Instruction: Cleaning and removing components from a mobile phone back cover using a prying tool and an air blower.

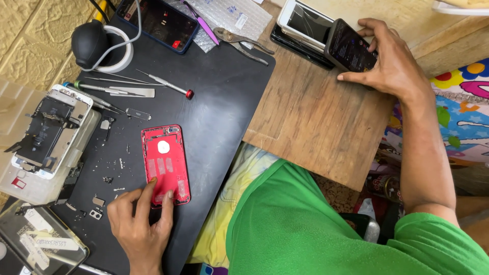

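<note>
On the black mat [214, 102], left hand [137, 224] pins one red phone housing [165, 164] with seemingly two fingertips; right hand [389, 63] grips one dark phone [349, 47].

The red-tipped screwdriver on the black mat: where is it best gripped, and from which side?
Grip the screwdriver around its thin metal shaft near the middle, pinching from above. It lies flat and apart on the black mat, with bare mat on both sides.

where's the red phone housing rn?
Head view, lower left: red phone housing lies on the black mat, left hand fingertips on its bottom edge.
</note>
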